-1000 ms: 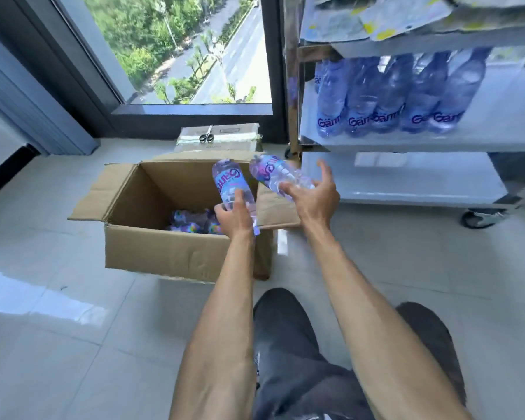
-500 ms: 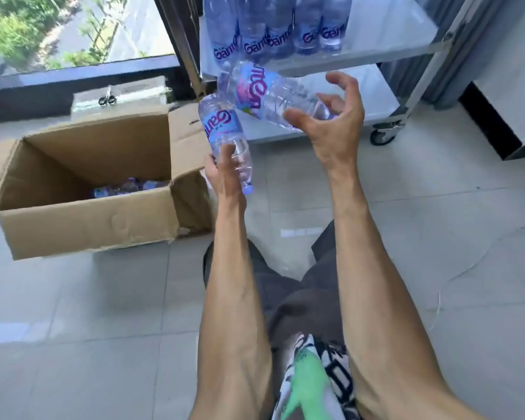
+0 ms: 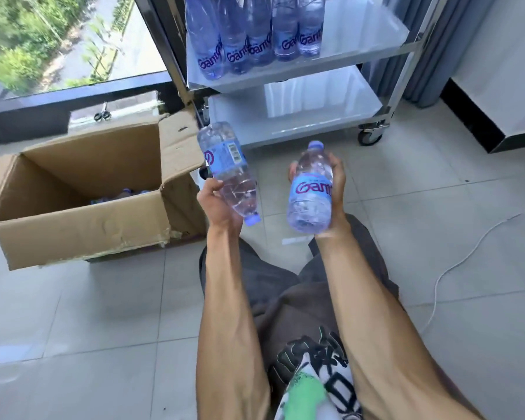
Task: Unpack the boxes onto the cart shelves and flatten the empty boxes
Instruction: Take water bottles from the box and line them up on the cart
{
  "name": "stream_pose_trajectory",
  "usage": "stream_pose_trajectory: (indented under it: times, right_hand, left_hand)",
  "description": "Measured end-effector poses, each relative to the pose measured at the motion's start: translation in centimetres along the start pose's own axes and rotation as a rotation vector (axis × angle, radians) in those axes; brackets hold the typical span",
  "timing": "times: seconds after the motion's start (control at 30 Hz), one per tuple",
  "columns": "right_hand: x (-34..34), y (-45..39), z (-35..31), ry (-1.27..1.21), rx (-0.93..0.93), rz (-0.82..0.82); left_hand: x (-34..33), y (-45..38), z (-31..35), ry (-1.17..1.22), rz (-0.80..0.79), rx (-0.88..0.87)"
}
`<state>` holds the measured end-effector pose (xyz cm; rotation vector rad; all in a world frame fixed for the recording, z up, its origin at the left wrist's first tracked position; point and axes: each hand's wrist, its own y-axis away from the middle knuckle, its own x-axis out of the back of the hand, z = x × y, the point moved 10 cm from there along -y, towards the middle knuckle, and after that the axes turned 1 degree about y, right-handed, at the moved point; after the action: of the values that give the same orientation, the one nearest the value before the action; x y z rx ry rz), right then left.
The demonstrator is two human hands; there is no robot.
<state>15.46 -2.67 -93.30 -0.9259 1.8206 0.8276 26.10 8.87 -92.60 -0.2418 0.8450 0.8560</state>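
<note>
Left hand grips a clear plastic water bottle with a blue label near its neck, cap end down toward the person, base tilted up toward the cart. Right hand wraps a second clear plastic water bottle with a blue cap, cap pointing at the cart, base toward the person. Both bottles are held in the air just in front of the metal wheeled cart with white shelves, apart from each other. A row of matching blue-labelled bottles stands upright on the cart's middle shelf; the lowest shelf sits below it. Open brown cardboard box sits on the tiled floor left of the cart, flaps up, a few bottles showing inside. Scissors lie on a flat pale package behind the box, left of the cart. White cable on the floor in front of the cart, to its right.
</note>
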Motion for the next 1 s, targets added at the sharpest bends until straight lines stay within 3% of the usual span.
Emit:
stream_pose_trajectory:
  times: [0.13, 0.3, 0.4, 0.6, 0.8, 0.9, 1.0]
  right_hand:
    - [4.0, 0.2, 1.1, -0.033, -0.044, 0.154]
    - [4.2, 0.4, 2.7, 0.039, -0.174, 0.088]
    - [4.1, 0.7, 3.0, 0.090, -0.234, 0.109]
    - [5.2, -0.7, 1.7, 0.212, -0.144, 0.274]
    - [6.8, -1.7, 1.8, 0.245, -0.256, 0.194]
    - [7.8, -0.6, 3.2, 0.205, -0.347, 0.126]
    - [8.0, 0.0, 3.9, 0.265, -0.395, 0.106]
  left_hand:
    - [0.6, 1.1, -0.9, -0.159, 0.067, 0.089]
    - [1.1, 1.9, -2.3, -0.205, 0.106, 0.210]
    - [2.1, 1.5, -2.2, -0.206, 0.159, 0.187]
    - [3.2, 2.5, -4.2, -0.419, 0.115, 0.435]
    - [3.9, 2.8, -4.1, -0.487, 0.062, 0.526]
    - [5.2, 3.3, -4.3, -0.376, 0.139, 0.571]
    - [5.2, 2.9, -4.5, -0.266, 0.198, 0.507]
